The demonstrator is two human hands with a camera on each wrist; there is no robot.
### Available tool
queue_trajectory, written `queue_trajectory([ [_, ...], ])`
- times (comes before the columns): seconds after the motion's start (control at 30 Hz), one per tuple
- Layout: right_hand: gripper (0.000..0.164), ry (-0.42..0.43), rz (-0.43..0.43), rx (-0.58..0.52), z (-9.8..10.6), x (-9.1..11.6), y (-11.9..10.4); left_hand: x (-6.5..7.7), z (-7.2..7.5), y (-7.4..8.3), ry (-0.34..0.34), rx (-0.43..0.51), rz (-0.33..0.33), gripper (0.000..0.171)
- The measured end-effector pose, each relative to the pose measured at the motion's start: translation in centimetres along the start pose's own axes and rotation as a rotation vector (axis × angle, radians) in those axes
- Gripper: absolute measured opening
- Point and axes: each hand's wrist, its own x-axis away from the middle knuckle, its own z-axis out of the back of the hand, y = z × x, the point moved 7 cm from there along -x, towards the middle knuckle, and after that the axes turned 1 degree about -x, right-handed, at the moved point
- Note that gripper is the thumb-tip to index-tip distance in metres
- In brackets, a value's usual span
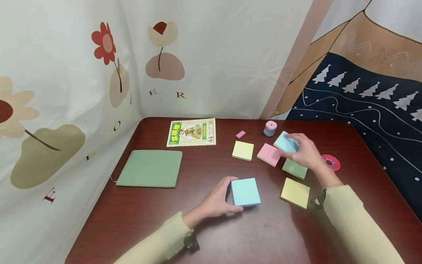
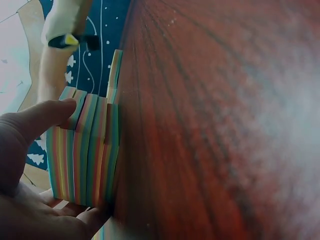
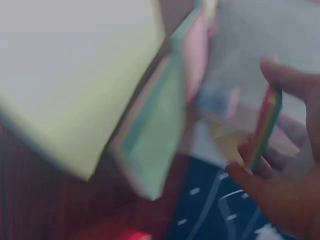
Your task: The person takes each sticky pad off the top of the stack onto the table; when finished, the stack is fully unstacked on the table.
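Note:
My left hand [image 1: 217, 201] grips a thick stack of sticky note pads [image 1: 245, 192] with a light blue top, thumb on the near side and fingers on the far side. Striped, coloured edges of several stacked pads [image 2: 85, 155] show in the left wrist view. My right hand [image 1: 306, 151] pinches a thin light blue sticky note pad [image 1: 286, 142], raised and tilted above the table; its multicoloured edge [image 3: 265, 127] appears in the right wrist view. Below and beside that hand lie a pink pad [image 1: 268, 154] and a green pad [image 1: 295, 169], partly hidden.
A pale yellow pad [image 1: 243, 150] and a yellow pad [image 1: 295, 193] lie on the table [image 1: 204, 165]. Farther back are a small pink block [image 1: 240, 134] and a pink-and-blue spool-shaped object [image 1: 270, 128]. A pink ring [image 1: 331, 162], an illustrated booklet [image 1: 192, 132] and a flat green rectangle [image 1: 150, 168] lie around.

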Motion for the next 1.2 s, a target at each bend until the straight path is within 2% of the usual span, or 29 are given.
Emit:
queue_trajectory([
  [0.1,0.073,0.013,-0.156,0.029,0.2,-1.0,3.1,0.0,-0.1,0.0,-0.004,-0.001,0.006,0.083],
  [0.2,0.076,-0.004,-0.262,0.046,-0.1,-1.5,5.6,0.0,-0.2,0.0,-0.008,0.002,0.006,0.083],
  [0.37,0.077,-0.057,-0.357,0.063,-0.8,-1.7,8.1,-0.2,-0.2,0.2,-0.012,-0.001,-0.007,0.084],
  [0.67,0.078,-0.127,-0.381,0.067,-1.4,-1.8,8.6,-0.2,0.0,0.3,-0.005,-0.007,-0.012,0.086],
  [1.0,0.079,-0.201,-0.353,0.066,-1.6,-1.7,8.3,-0.1,-0.1,-0.1,-0.006,-0.005,-0.006,0.084],
  [1.1,0.077,-0.199,-0.333,0.06,-1.5,-1.8,8.1,-0.2,-0.1,-0.2,-0.005,-0.004,-0.005,0.084],
  [1.2,0.075,-0.156,-0.303,0.045,-1.1,-1.7,7.4,-0.1,-0.1,-0.1,-0.006,-0.003,-0.005,0.084],
])
